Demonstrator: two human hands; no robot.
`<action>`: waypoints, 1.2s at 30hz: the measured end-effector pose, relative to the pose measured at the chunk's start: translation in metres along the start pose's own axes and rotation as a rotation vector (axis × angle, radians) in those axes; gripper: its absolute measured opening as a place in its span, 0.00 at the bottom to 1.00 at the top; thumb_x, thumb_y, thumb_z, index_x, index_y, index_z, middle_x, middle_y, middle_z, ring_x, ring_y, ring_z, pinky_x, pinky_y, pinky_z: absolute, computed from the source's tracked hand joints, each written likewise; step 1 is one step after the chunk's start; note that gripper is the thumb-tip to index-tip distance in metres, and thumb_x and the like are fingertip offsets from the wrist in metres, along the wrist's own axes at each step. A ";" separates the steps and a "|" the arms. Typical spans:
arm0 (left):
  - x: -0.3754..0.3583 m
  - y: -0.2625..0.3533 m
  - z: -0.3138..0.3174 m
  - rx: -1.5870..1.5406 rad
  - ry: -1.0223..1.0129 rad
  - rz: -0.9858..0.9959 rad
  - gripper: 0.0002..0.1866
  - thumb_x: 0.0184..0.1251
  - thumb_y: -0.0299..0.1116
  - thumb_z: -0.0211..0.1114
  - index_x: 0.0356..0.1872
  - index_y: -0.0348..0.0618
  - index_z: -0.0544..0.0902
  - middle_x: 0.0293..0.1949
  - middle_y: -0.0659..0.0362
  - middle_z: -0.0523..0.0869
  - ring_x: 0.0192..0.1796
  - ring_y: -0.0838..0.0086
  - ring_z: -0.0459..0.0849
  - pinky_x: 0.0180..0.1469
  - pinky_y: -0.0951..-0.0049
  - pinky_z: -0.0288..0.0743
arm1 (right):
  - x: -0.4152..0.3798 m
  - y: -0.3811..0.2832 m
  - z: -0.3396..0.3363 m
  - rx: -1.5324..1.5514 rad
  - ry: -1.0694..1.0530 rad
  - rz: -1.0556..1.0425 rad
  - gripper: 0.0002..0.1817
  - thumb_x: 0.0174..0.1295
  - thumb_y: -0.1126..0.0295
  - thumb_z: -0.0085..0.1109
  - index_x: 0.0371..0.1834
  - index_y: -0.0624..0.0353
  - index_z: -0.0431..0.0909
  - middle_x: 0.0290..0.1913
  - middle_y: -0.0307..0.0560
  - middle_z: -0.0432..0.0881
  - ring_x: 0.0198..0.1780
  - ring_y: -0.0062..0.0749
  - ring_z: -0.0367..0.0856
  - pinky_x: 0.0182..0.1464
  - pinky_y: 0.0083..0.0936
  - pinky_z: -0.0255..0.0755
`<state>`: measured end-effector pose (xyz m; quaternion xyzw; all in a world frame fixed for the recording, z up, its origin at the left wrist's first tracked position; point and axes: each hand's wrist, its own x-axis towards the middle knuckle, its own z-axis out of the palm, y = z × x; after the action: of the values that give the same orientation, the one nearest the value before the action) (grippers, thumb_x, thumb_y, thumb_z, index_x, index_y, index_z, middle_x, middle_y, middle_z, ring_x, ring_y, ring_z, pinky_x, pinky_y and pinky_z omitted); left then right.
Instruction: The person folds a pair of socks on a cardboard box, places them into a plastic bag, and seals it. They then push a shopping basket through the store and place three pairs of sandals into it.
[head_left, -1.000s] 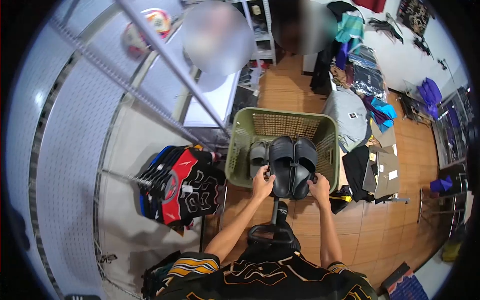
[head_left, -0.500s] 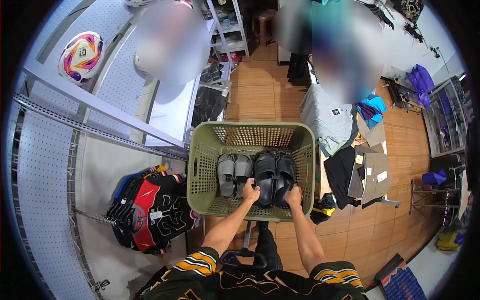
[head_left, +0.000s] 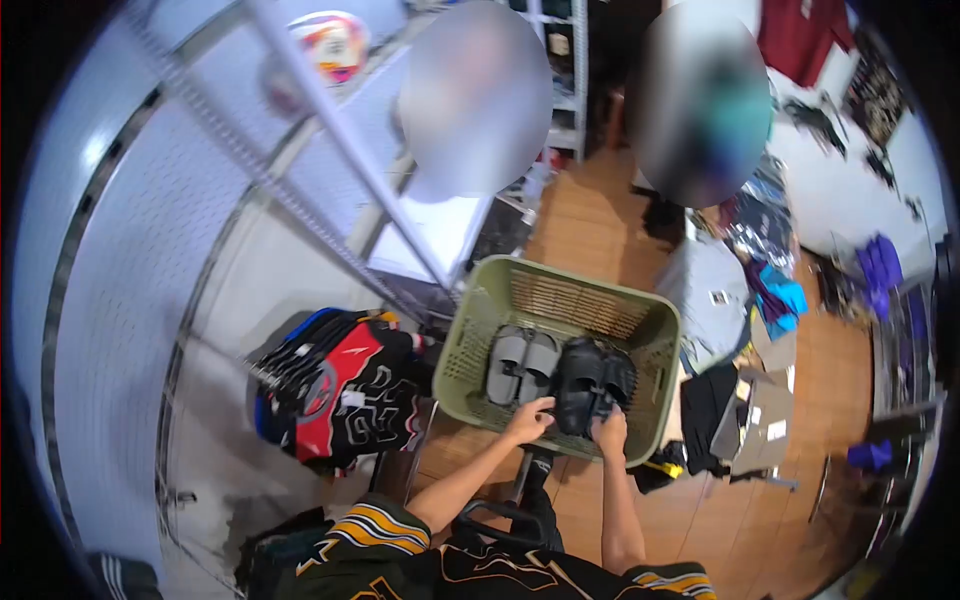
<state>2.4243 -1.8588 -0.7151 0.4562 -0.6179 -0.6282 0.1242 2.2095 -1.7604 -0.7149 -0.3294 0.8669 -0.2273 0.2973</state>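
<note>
An olive-green plastic basket [head_left: 470,340] with perforated walls stands tilted in view in front of me. Inside lie a pair of grey slide sandals [head_left: 522,365] on the left and a pair of black slide sandals [head_left: 580,380] on the right. My left hand [head_left: 530,421] reaches over the near rim, fingers closed at the left edge of the black pair. On the other side, my right hand [head_left: 610,436] is closed at the heel of the right black sandal. The fingers partly hide the heels.
Sports jerseys [head_left: 345,395] hang on a rack at the left, below metal shelving [head_left: 340,150]. Folded clothes [head_left: 708,300] cover a table at the right. Two blurred people are at the far side. Wooden floor [head_left: 585,215] runs between them.
The view has turned, so the basket and both hands appear farther right and rotated clockwise. Both hands stay at the black slide sandals.
</note>
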 end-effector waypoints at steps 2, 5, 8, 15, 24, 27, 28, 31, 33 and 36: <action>-0.076 0.035 -0.040 0.002 0.145 0.186 0.26 0.73 0.28 0.67 0.71 0.37 0.78 0.65 0.51 0.87 0.58 0.66 0.90 0.62 0.65 0.81 | -0.038 -0.047 0.004 0.034 0.061 -0.207 0.33 0.62 0.67 0.69 0.70 0.68 0.73 0.60 0.70 0.82 0.60 0.67 0.81 0.64 0.49 0.76; -0.191 0.090 -0.089 0.053 0.302 0.178 0.24 0.76 0.30 0.67 0.71 0.39 0.78 0.65 0.53 0.87 0.59 0.67 0.89 0.56 0.66 0.85 | -0.078 -0.107 0.034 0.133 0.056 -0.461 0.31 0.61 0.66 0.73 0.67 0.65 0.77 0.47 0.62 0.88 0.47 0.53 0.89 0.52 0.39 0.82; -0.315 0.091 -0.132 -0.004 0.489 0.220 0.23 0.77 0.30 0.66 0.70 0.39 0.78 0.65 0.54 0.86 0.60 0.68 0.88 0.57 0.66 0.85 | -0.164 -0.219 0.048 0.332 -0.102 -0.684 0.26 0.66 0.70 0.70 0.66 0.65 0.78 0.46 0.57 0.89 0.43 0.42 0.90 0.47 0.34 0.82; -0.655 0.096 -0.204 0.063 1.207 0.330 0.18 0.77 0.23 0.65 0.64 0.37 0.81 0.57 0.59 0.87 0.58 0.77 0.84 0.58 0.74 0.81 | -0.475 -0.434 0.064 0.693 -0.785 -1.230 0.27 0.70 0.77 0.66 0.72 0.62 0.74 0.51 0.58 0.89 0.50 0.33 0.89 0.48 0.28 0.82; -0.974 0.129 -0.277 0.396 2.153 0.466 0.28 0.70 0.25 0.72 0.70 0.36 0.75 0.62 0.53 0.83 0.61 0.71 0.83 0.58 0.70 0.81 | -0.787 -0.564 0.068 0.675 -1.425 -1.644 0.39 0.66 0.72 0.72 0.79 0.61 0.64 0.65 0.61 0.84 0.63 0.45 0.85 0.61 0.37 0.81; -1.034 0.108 -0.330 0.393 2.244 0.480 0.36 0.69 0.26 0.74 0.75 0.33 0.67 0.68 0.48 0.79 0.68 0.63 0.79 0.61 0.65 0.81 | -0.850 -0.612 0.128 0.716 -1.494 -1.705 0.44 0.67 0.74 0.71 0.83 0.61 0.57 0.77 0.60 0.72 0.74 0.47 0.75 0.66 0.40 0.78; -1.050 0.098 -0.350 0.366 2.280 0.407 0.38 0.69 0.26 0.74 0.77 0.32 0.65 0.70 0.46 0.77 0.70 0.61 0.78 0.63 0.64 0.80 | -0.867 -0.622 0.136 0.720 -1.516 -1.621 0.47 0.65 0.72 0.73 0.83 0.64 0.55 0.78 0.64 0.70 0.75 0.51 0.73 0.69 0.42 0.75; -1.087 0.071 -0.398 0.308 2.329 0.224 0.43 0.68 0.24 0.73 0.80 0.30 0.60 0.74 0.43 0.74 0.74 0.57 0.75 0.67 0.62 0.78 | -0.909 -0.646 0.151 0.713 -1.535 -1.421 0.55 0.58 0.70 0.76 0.84 0.73 0.49 0.80 0.74 0.62 0.79 0.61 0.67 0.78 0.45 0.65; -1.100 0.060 -0.418 0.301 2.291 0.149 0.44 0.68 0.23 0.73 0.81 0.30 0.59 0.76 0.44 0.72 0.75 0.57 0.75 0.69 0.62 0.77 | -0.926 -0.652 0.169 0.734 -1.466 -1.470 0.55 0.57 0.70 0.77 0.83 0.74 0.50 0.80 0.74 0.63 0.80 0.60 0.67 0.79 0.43 0.63; -1.102 0.064 -0.421 0.076 1.993 0.489 0.43 0.67 0.21 0.73 0.80 0.30 0.61 0.77 0.46 0.72 0.72 0.58 0.79 0.70 0.62 0.76 | -0.944 -0.655 0.179 0.819 -1.489 -1.544 0.52 0.55 0.76 0.75 0.82 0.73 0.55 0.79 0.66 0.68 0.78 0.52 0.70 0.78 0.37 0.64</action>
<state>3.3135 -1.3581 -0.1204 0.6359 -0.3297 0.0984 0.6908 3.1859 -1.5743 -0.1121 -0.7046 -0.0959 -0.3627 0.6024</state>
